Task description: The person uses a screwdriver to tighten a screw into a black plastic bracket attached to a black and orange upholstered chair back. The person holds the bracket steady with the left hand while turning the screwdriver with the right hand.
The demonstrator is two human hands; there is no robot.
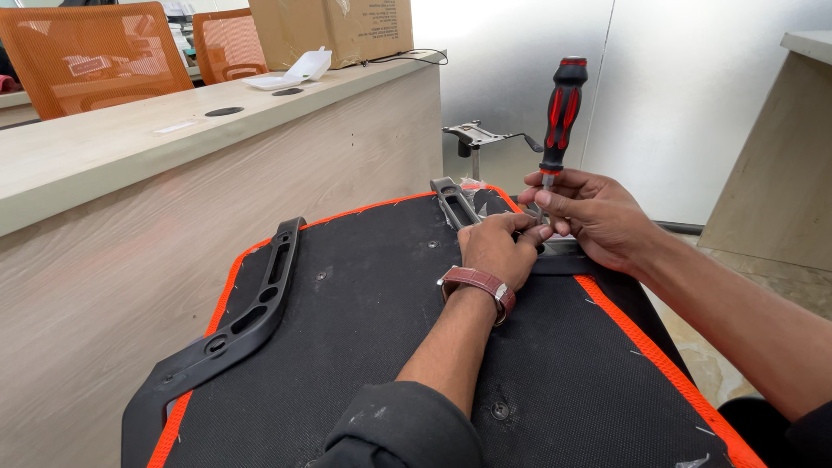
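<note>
Right hand (598,217) pinches the shank of an upright red-and-black screwdriver (563,108) low down, steadying its tip. Left hand (496,250), wearing a brown watch strap, is closed just beside it over the fastening point, probably holding a screw; the fingers hide it. Both rest on an upturned black seat base (364,312), braced against the table (173,173), with a black armrest bracket (234,325) left of the hands.

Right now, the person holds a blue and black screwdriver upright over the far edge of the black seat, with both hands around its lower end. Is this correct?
Not quite. In the head view, the screwdriver has a red and black handle, not blue and black. The rest is right: it stands upright at the far edge of the black seat, with the left hand and right hand together at its lower end.
</note>
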